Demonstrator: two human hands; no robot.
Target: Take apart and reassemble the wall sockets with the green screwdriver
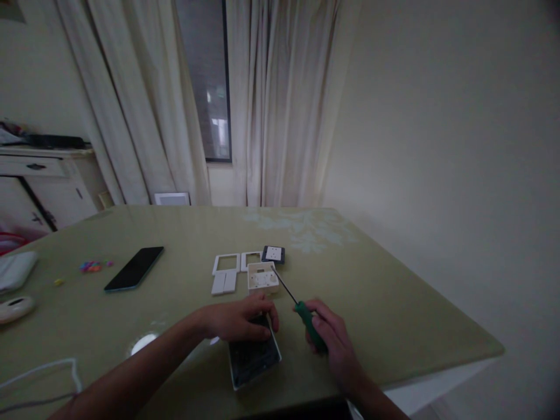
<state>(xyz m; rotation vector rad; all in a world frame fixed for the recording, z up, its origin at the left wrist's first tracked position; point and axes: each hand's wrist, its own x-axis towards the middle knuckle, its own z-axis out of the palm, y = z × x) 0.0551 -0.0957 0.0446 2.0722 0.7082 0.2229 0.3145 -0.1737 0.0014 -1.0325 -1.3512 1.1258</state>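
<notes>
My right hand is wrapped round the green handle of a screwdriver. Its thin shaft points up and left, with the tip over the edge of a white wall mounting box; I cannot tell if it touches. My left hand grips the far end of a dark, flat case with a white edge, thumb on top, close to the table's front. Behind the mounting box lies a socket module with a white face. Two white frames and a pair of white switch plates lie to its left.
A black-screened phone lies on the green table, left of the white parts. Small coloured pieces, a white rounded object and a white cable are further left. A wall stands close along the table's right side.
</notes>
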